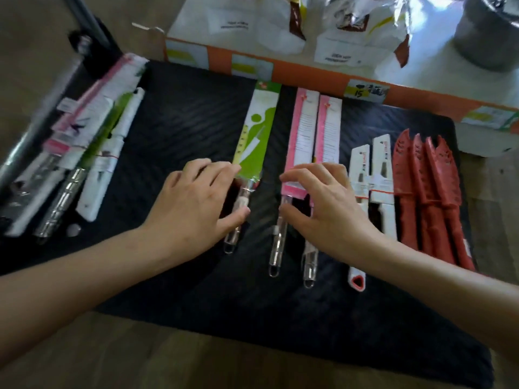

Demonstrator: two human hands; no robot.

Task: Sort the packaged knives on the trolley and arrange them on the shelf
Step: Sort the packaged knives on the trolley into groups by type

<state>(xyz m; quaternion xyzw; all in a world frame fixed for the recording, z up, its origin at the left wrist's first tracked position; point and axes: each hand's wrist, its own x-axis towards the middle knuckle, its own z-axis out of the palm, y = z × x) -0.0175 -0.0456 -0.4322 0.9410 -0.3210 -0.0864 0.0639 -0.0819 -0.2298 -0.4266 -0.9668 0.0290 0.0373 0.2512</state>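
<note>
Head view: on the black surface (pixel 182 116), a row of packaged knives lying side by side, handles toward the person. Left hand (pixel 196 200) spread, fingertips and thumb touching the left edge of the green-packaged knife (pixel 258 136). Right hand (pixel 323 209) spread and arched over two pink-packaged knives (pixel 302 141), index tip and thumb at the left one's lower end. Farther right, two white-packaged knives (pixel 379 169), then red sheathed knives (pixel 429 192). At far left, a loose pile of mixed knives (pixel 92 141). Behind, an orange box (pixel 309 71).
</note>
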